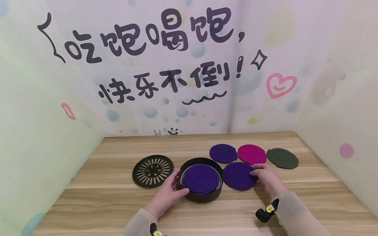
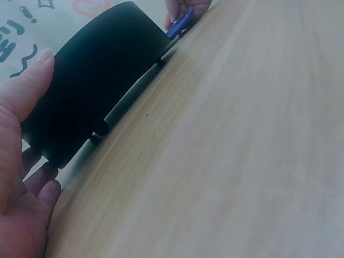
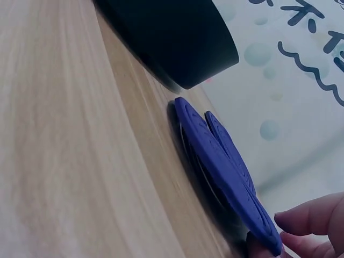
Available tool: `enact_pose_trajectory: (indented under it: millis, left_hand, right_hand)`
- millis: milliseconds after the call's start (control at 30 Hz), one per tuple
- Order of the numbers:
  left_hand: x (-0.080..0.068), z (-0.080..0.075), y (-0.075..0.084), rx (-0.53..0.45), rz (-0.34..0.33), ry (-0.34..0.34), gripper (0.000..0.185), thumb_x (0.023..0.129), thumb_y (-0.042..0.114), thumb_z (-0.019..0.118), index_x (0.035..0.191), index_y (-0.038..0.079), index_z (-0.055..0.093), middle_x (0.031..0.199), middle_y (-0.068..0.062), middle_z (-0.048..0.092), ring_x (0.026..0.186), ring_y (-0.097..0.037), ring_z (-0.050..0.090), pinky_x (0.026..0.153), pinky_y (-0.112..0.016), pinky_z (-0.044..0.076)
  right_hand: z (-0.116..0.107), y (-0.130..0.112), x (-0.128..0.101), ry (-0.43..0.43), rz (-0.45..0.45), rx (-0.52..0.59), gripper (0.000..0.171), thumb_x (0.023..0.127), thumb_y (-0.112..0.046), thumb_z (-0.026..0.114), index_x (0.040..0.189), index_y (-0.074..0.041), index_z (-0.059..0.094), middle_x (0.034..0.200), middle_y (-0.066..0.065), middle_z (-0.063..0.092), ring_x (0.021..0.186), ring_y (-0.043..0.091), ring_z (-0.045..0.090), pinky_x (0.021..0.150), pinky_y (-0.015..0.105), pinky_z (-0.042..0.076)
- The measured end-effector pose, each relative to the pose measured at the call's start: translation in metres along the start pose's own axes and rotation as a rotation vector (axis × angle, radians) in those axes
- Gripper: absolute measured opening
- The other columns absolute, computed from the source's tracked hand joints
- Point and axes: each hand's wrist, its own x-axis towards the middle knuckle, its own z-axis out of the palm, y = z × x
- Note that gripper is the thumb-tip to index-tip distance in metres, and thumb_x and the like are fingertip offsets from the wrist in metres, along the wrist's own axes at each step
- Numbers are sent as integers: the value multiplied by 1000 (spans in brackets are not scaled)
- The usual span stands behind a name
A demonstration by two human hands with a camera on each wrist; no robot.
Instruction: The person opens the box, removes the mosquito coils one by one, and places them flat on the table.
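Black round holder (image 1: 201, 193) stands between the two hands on the wooden table (image 1: 116, 209), a purple coil (image 1: 200, 178) lying flat inside it. Left hand (image 1: 167, 195) cups the holder's near-left wall, thumb and fingers curved against it. Right hand (image 1: 268, 178) pinches the right edge of a second purple coil (image 1: 239, 175) lying just right of the holder; the right wrist view shows that edge tipped up off the wood. Beyond the right hand lie another purple coil (image 1: 223, 153), a magenta coil (image 1: 251, 154) and a dark green coil (image 1: 282, 158). Slotted black lid (image 1: 153, 170) rests just beyond the left hand. Judged advice: brace the holder firmly and lift the brittle coil level, supporting it under the rim to avoid snapping the spiral.
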Motion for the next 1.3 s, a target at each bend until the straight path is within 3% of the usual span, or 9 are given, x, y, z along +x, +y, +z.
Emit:
enact_pose_trajectory:
  millis: [333, 700, 1300]
  left_hand:
    - [-1, 0, 1, 10, -10, 2, 90, 84, 21, 75, 153, 7, 19, 154, -22, 23, 140, -39, 27, 112, -48, 27]
    - [0, 0, 0, -1, -2, -6, 91, 84, 20, 76, 153, 6, 18, 154, -23, 22, 140, -39, 27, 111, -48, 28]
    - [-1, 0, 2, 9, -5, -2, 90, 84, 20, 76, 153, 6, 19, 154, -23, 23, 140, -38, 27, 112, -48, 27]
  right_hand:
    - [1, -10, -3, 30, 54, 24, 42, 93, -4, 50, 130, 12, 38, 106, 9, 50, 88, 15, 45, 73, 25, 45]
    - [-1, -11, -2, 45, 43, 67, 42, 90, -2, 50, 128, 14, 39, 81, -4, 53, 73, 6, 50, 62, 18, 47]
    - [-2, -13, -4, 45, 57, 57, 46, 91, -3, 48, 131, 16, 36, 91, 3, 55, 79, 7, 52, 68, 18, 49]
